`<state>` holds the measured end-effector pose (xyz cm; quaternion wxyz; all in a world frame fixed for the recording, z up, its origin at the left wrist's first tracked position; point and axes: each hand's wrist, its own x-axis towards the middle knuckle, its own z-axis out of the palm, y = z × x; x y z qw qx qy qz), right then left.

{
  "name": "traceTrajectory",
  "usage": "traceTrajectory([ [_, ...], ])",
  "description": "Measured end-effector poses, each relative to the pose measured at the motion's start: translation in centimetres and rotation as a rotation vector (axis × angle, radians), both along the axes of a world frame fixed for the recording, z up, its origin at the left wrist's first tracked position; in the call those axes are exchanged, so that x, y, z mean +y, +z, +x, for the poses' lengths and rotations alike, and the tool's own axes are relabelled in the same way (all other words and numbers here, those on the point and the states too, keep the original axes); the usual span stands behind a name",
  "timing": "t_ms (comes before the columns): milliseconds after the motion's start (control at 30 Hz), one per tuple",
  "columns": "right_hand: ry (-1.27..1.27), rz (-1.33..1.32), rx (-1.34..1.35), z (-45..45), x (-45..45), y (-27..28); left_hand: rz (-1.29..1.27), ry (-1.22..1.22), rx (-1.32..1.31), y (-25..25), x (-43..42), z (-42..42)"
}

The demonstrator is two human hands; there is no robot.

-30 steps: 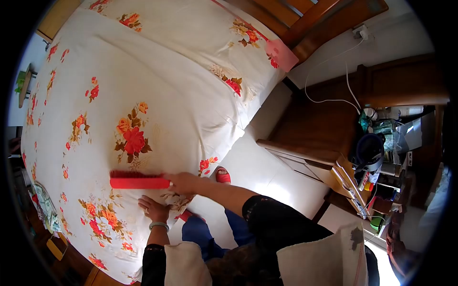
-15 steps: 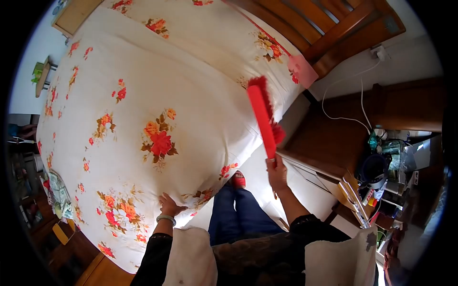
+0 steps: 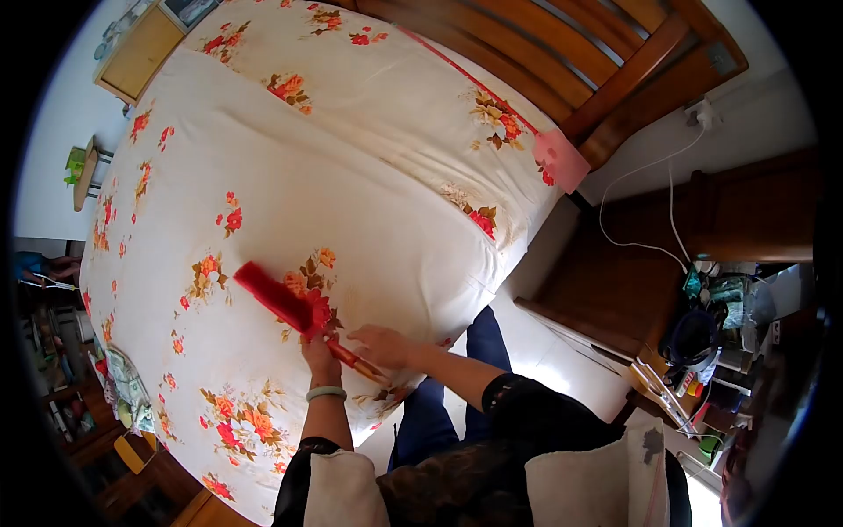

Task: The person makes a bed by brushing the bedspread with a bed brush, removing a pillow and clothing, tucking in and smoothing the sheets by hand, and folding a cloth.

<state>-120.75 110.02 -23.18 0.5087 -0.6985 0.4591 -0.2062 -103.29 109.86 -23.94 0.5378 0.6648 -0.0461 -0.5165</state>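
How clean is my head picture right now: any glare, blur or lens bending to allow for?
Head view: white glare on the floor; head view: the red brush looks softened, probably by motion blur; head view: wide-lens distortion, with blacked-out corners; head view: the wooden furniture at lower left sits in shadow, its detail hard to read.

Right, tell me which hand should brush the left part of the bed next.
Probably the left hand: it is on the brush, just behind the bristles, and nearer that side than the right hand.

Wooden headboard (image 3: 562, 66), pale floor (image 3: 536, 351), dark nightstand (image 3: 606, 281)
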Motion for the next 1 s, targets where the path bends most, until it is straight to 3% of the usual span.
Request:
traceTrajectory([
  [33,0.017,0.059,-0.018,-2.3,-1.7,-0.4,0.014,0.034,-0.05,-1.3,0.0,1.3],
  [133,-0.474,0.108,0.002,-13.6,-10.2,-1.2,0.085,-0.03,-0.318,-0.6,-0.8,2.1],
  [167,-0.585,0.022,0.078,-17.7,-13.3,-1.9,0.137,-0.055,-0.389,-0.3,-0.9,1.9],
  [200,-0.672,-0.289,0.203,-21.8,-16.5,-3.4,0.143,-0.044,-0.392,-0.8,-0.8,1.6],
  [233,-0.729,-0.203,0.268,-25.3,-19.4,-1.6,0.167,-0.23,-0.626,-1.6,-0.5,1.3],
  [300,-0.73,-0.371,0.513,-31.8,-24.7,-2.8,0.186,-0.634,-0.937,-5.1,0.8,2.4],
  [367,-0.706,-0.21,0.656,-35.3,-28.6,-1.3,0.18,-0.476,-0.622,-3.2,-0.7,-0.6],
  [400,-0.684,-0.223,0.711,-36.8,-30.2,-2.1,0.397,-0.556,-0.952,-2.2,-0.9,-2.3],
  [433,-0.66,-0.231,0.765,-37.6,-31.6,-2.6,0.4,-0.541,-0.955,-1.7,-0.7,-4.1],
  [500,-0.582,-0.165,0.837,-38.7,-33.5,-3.4,0.64,-0.584,-1.184,-1.0,-0.3,-7.0],
  [633,-0.457,-0.047,1.074,-39.0,-34.4,-2.4,0.566,-0.731,-1.114,-0.3,0.1,-10.5],
  [767,-0.464,0.099,0.959,-40.1,-33.1,-4.3,0.571,-0.896,-1.059,0.2,-0.7,-13.7],
  [867,-0.534,0.114,0.653,-39.5,-30.0,-5.8,0.381,-1.036,-1.069,0.0,-2.5,-16.2],
  [900,-0.564,0.078,0.522,-38.7,-28.3,-5.2,0.357,-1.102,-1.043,0.5,-3.1,-17.0],
  [933,-0.699,-0.141,0.371,-37.1,-26.4,-4.5,0.265,-1.132,-1.028,1.2,-4.3,-17.8],
  [967,-0.733,-0.029,0.291,-35.8,-24.7,-2.1,0.165,-1.148,-1.009,1.7,-5.8,-18.9],
  [1000,-0.791,-0.105,0.172,-34.5,-22.6,-1.0,0.1,-1.167,-0.995,2.5,-6.8,-19.6],
])
